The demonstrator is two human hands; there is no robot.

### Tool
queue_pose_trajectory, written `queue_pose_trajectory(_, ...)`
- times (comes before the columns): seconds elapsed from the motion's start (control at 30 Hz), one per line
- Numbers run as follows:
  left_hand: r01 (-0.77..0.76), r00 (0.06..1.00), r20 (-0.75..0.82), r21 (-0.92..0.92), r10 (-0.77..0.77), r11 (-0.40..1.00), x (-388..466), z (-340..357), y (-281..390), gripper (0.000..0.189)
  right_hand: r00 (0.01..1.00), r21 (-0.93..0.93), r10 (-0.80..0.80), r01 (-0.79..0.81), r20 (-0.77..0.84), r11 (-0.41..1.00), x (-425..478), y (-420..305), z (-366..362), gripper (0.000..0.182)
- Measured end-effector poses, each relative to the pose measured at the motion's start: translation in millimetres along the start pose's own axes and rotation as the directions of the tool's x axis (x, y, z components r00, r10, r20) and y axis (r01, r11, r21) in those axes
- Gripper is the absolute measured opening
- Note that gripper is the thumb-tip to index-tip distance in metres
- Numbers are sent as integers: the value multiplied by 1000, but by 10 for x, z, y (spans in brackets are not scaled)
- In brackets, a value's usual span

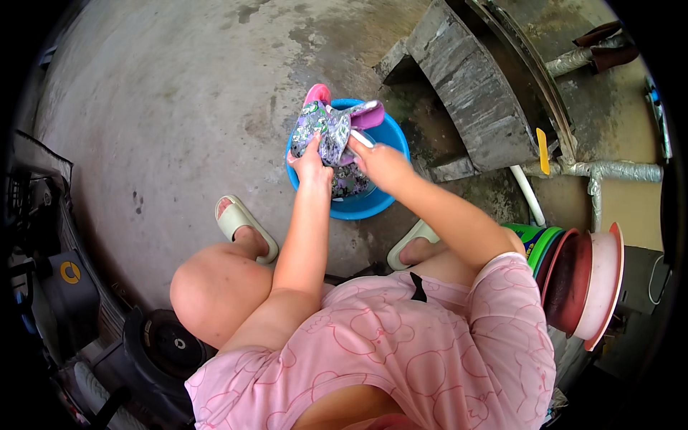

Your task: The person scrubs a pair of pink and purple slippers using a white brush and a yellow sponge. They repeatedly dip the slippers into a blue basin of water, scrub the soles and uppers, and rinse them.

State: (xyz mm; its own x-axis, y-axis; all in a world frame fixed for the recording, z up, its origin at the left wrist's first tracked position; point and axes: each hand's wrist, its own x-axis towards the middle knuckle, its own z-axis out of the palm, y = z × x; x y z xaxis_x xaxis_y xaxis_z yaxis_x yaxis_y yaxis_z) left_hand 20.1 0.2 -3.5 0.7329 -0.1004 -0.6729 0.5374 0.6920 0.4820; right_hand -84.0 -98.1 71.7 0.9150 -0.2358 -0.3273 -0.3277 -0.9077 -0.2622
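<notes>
Over a blue plastic basin (399, 141) on the floor, my left hand (312, 163) grips a wet boot-like shoe (313, 124) with a floral pattern and a pink sole. My right hand (379, 161) is closed on the white handle of a tool (362, 138), whose working end is hidden at the shoe's opening. Whitish foam streaks the patterned surface. Another dark floral item (350, 181) lies in the water in the basin, below my hands.
A concrete trough or sink (467, 86) stands right of the basin, with a yellow object (543, 150) on its edge. Stacked basins and buckets (583, 285) are at the right. A scooter-like vehicle (70, 301) stands at the lower left. My slippered feet flank the basin's near side.
</notes>
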Motion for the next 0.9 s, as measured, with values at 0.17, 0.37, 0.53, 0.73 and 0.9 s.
queue_pose_trajectory(0.17, -76, 995, 74, 33, 73, 997, 150, -245, -135, 58, 916, 845, 166, -400, 364, 355, 27, -328, 85, 55)
queue_pose_trajectory(0.37, -29, 999, 40, 49, 27, 998, 169, -150, -202, 66, 851, 475, -122, -398, 510, -785, 247, -169, 32, 17)
queue_pose_trajectory(0.53, 29, 999, -37, 21, -28, 999, -10, -40, 60, 60, 970, 901, 114, -241, 214, 360, -115, -326, 174, 61)
queue_pose_trajectory(0.73, 54, 996, 65, 1, -54, 999, 51, -42, 9, 55, 977, 256, 86, -33, -197, 966, 62, 297, 214, 62)
queue_pose_trajectory(0.9, 51, 998, -47, -21, -52, 998, 85, -57, 46, 53, 948, 417, -131, 249, -292, 874, -297, -71, 439, 69)
